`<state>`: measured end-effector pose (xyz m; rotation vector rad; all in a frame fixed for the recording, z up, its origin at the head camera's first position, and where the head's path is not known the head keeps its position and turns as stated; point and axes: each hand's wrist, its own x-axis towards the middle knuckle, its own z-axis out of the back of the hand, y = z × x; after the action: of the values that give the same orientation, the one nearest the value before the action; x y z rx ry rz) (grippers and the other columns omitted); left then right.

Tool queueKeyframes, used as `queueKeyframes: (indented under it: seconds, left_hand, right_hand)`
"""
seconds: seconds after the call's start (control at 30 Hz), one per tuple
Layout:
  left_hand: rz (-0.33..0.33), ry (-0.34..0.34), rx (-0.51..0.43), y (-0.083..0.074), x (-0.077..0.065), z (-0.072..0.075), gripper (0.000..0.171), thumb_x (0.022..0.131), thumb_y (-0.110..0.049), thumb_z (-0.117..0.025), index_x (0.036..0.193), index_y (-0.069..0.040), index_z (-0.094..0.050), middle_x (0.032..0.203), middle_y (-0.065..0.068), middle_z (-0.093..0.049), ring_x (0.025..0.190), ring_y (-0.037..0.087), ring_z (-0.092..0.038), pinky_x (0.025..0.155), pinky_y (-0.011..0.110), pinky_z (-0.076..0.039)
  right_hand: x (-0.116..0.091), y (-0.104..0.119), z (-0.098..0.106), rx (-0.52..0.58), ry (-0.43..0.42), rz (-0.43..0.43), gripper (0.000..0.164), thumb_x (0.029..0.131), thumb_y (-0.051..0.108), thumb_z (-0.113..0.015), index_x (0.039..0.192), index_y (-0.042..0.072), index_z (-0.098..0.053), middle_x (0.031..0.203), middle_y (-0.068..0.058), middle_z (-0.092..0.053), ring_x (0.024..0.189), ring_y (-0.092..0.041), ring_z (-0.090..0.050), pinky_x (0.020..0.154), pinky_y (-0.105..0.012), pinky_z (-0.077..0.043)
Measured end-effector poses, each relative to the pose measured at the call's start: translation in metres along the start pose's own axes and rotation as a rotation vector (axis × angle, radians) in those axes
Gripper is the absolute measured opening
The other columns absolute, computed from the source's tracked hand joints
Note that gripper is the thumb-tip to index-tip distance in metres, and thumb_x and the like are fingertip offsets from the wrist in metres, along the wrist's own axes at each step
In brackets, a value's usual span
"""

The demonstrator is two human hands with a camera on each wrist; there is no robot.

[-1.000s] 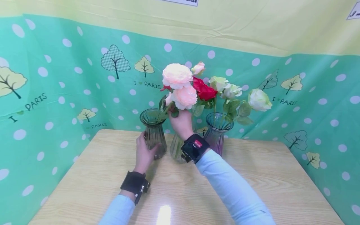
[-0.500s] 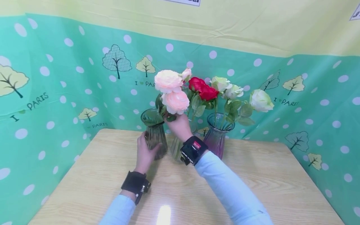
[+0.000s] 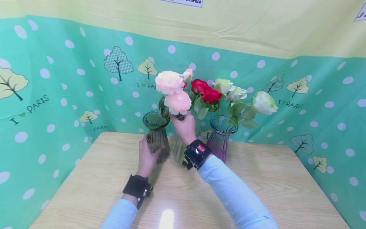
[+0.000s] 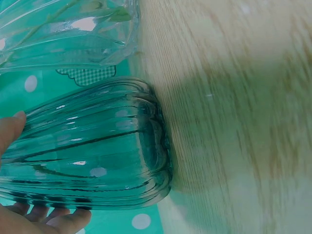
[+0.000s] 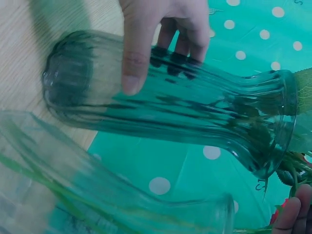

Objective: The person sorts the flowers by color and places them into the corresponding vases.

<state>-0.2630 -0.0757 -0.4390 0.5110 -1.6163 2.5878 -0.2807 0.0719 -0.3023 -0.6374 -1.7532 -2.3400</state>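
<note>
In the head view, my left hand (image 3: pixel 147 157) grips a smoky grey ribbed glass vase (image 3: pixel 159 143) around its lower body. The vase stands upright on the table (image 4: pixel 234 122). Just right of the vase mouth, my right hand (image 3: pixel 185 128) holds a pink peony spray (image 3: pixel 178 102) below its blooms, with the grip itself hidden by the petals. Leaves of the spray reach into the mouth. The right wrist view shows dark foliage (image 5: pixel 248 114) inside the vase's neck, my left thumb and fingers around the glass, and my right fingers (image 5: pixel 292 214) beside the stems.
Close to the right of the grey vase, behind my right wrist, stands a clear vase (image 3: pixel 179 152) with green stems inside. Red roses (image 3: pixel 206 90) rise above it. A purple-tinted vase (image 3: pixel 219 140) with white-green roses (image 3: pixel 264 102) is further right. A patterned green cloth (image 3: pixel 71 95) hangs behind.
The pink peony spray has shifted left and slightly down toward the grey vase, uncovering more of the red roses. My left hand has kept its hold on the vase.
</note>
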Motion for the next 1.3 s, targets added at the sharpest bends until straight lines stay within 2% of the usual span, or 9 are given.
queueKeyframes:
  seconds: [0.17, 0.27, 0.43, 0.63, 0.73, 0.9, 1.13, 1.23, 1.3]
  left_hand:
    - [0.01, -0.002, -0.002, 0.0, 0.001, -0.001, 0.087, 0.083, -0.028, -0.071, 0.145, 0.001, -0.019, 0.144, 0.025, -0.027, 0.132, 0.038, -0.033, 0.113, 0.051, -0.029]
    - [0.015, 0.001, -0.003, 0.0, 0.001, -0.001, 0.086, 0.083, -0.029, -0.07, 0.145, 0.0, -0.019, 0.144, 0.024, -0.027, 0.132, 0.039, -0.033, 0.113, 0.052, -0.029]
    - [0.029, 0.011, 0.002, 0.0, 0.002, 0.0, 0.087, 0.083, -0.031, -0.07, 0.146, -0.001, -0.018, 0.144, 0.023, -0.027, 0.132, 0.037, -0.033, 0.114, 0.051, -0.028]
    - [0.034, 0.013, -0.002, 0.0, 0.002, 0.001, 0.087, 0.083, -0.03, -0.07, 0.146, -0.001, -0.018, 0.144, 0.023, -0.027, 0.132, 0.038, -0.033, 0.114, 0.051, -0.028]
    - [0.037, 0.014, -0.006, 0.0, 0.001, 0.001, 0.088, 0.082, -0.03, -0.071, 0.146, -0.001, -0.018, 0.145, 0.023, -0.026, 0.133, 0.038, -0.033, 0.114, 0.052, -0.028]
    - [0.032, 0.009, -0.008, 0.0, 0.002, 0.0, 0.088, 0.082, -0.03, -0.071, 0.146, -0.002, -0.018, 0.145, 0.022, -0.027, 0.133, 0.037, -0.033, 0.114, 0.052, -0.028]
    - [0.039, 0.017, 0.001, 0.001, 0.002, 0.0, 0.089, 0.082, -0.031, -0.07, 0.146, -0.001, -0.017, 0.146, 0.022, -0.026, 0.133, 0.037, -0.032, 0.114, 0.051, -0.027]
    - [0.039, 0.017, -0.001, 0.0, 0.002, 0.0, 0.089, 0.082, -0.031, -0.07, 0.147, -0.001, -0.017, 0.146, 0.022, -0.025, 0.133, 0.037, -0.032, 0.114, 0.052, -0.027]
    - [0.043, 0.02, 0.0, 0.001, 0.002, 0.0, 0.089, 0.082, -0.032, -0.07, 0.147, -0.002, -0.016, 0.146, 0.022, -0.025, 0.134, 0.037, -0.032, 0.114, 0.052, -0.028]
  right_hand:
    - [0.003, -0.001, -0.003, -0.071, -0.021, -0.02, 0.019, 0.084, 0.023, -0.069, 0.09, 0.004, -0.068, 0.054, 0.004, -0.042, 0.047, -0.008, -0.04, 0.045, -0.02, -0.034]
    - [0.005, -0.002, -0.005, -0.132, -0.023, -0.025, 0.021, 0.083, 0.025, -0.069, 0.083, 0.003, -0.067, 0.056, 0.0, -0.049, 0.051, -0.011, -0.045, 0.045, -0.02, -0.036]
    - [0.006, -0.003, -0.01, -0.193, -0.009, 0.012, 0.022, 0.083, 0.026, -0.069, 0.083, 0.004, -0.07, 0.073, -0.011, -0.067, 0.067, -0.021, -0.06, 0.053, -0.024, -0.044]
    - [0.004, -0.004, -0.018, -0.243, 0.049, -0.005, 0.023, 0.083, 0.025, -0.069, 0.08, 0.002, -0.068, 0.085, -0.014, -0.066, 0.079, -0.027, -0.061, 0.065, -0.031, -0.048]
    - [0.003, -0.005, -0.021, -0.272, 0.05, 0.012, 0.028, 0.082, 0.024, -0.069, 0.067, 0.001, -0.064, 0.076, -0.012, -0.06, 0.081, -0.027, -0.057, 0.07, -0.033, -0.047]
    - [0.004, -0.005, -0.021, -0.305, 0.04, 0.056, 0.045, 0.082, 0.024, -0.069, 0.048, 0.004, -0.046, 0.049, -0.002, -0.041, 0.069, -0.024, -0.048, 0.063, -0.027, -0.038]
    - [0.005, -0.006, -0.021, -0.345, 0.053, 0.029, 0.049, 0.081, 0.028, -0.07, 0.048, 0.011, -0.038, 0.052, 0.002, -0.034, 0.057, -0.017, -0.039, 0.052, -0.022, -0.028]
    - [0.004, -0.006, -0.019, -0.326, 0.077, 0.028, 0.047, 0.081, 0.029, -0.07, 0.05, 0.01, -0.04, 0.05, 0.001, -0.035, 0.062, -0.017, -0.041, 0.054, -0.023, -0.028]
    - [0.002, -0.007, -0.017, -0.299, 0.101, 0.007, 0.042, 0.081, 0.032, -0.071, 0.055, 0.008, -0.047, 0.053, 0.0, -0.041, 0.068, -0.018, -0.044, 0.056, -0.023, -0.031]
